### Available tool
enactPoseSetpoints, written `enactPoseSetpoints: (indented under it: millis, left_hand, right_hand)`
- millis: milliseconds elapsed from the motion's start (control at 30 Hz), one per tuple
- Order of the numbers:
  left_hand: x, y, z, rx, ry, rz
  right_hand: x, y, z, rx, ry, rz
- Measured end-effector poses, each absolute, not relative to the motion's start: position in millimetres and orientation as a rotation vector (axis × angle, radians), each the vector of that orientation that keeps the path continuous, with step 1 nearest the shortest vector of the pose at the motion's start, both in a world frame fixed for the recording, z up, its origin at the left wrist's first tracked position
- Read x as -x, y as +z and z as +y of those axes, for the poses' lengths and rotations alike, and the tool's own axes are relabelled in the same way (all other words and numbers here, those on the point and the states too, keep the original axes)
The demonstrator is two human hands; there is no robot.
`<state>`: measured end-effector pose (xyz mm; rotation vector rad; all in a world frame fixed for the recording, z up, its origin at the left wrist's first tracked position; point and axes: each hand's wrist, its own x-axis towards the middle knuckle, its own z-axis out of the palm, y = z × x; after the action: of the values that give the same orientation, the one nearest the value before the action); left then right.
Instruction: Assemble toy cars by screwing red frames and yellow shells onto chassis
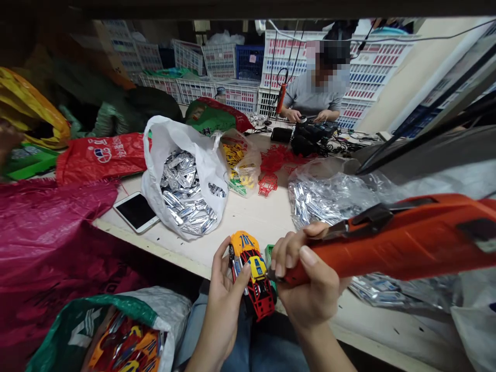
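My left hand [225,292] is closed around a toy car [250,258] with an orange hood, a yellow roof and a red frame. The car is held at the table's front edge, above my lap. In my right hand [310,281] is an orange electric screwdriver [403,237], its body reaching out to the right. The driver's tip points at the car's right side; whether it touches is hidden by my fingers. Just behind the car, a small green tray [270,251] shows in part.
A white bag of silvery parts [186,201] stands beside a phone [136,212]. Clear bags of yellow [234,155] and silvery parts [318,201] lie behind. Lower left is a sack of orange car parts [127,346]. Across the table, a person [313,93] works near stacked crates.
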<state>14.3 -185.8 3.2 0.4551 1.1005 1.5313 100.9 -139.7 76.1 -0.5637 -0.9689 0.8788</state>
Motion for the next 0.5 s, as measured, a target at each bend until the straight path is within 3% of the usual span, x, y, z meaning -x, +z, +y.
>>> enactPoseSetpoints:
  millis: [133,333,500]
  left_hand:
    - [-7.2,5.1,-186.3,-0.318,1.539,0.987]
    - [8.2,7.6,-183.9,-0.294,1.618,0.956]
    - [8.3,12.2,-185.9,-0.375,1.641,0.999]
  right_hand:
    - [-123.3,82.1,-128.9,0.732,0.776,-1.028]
    - [-133.1,62.1,-140.2,0.904,0.061,-0.980]
    - [-114.6,28.1,-159.5,1.107,0.393,-1.712]
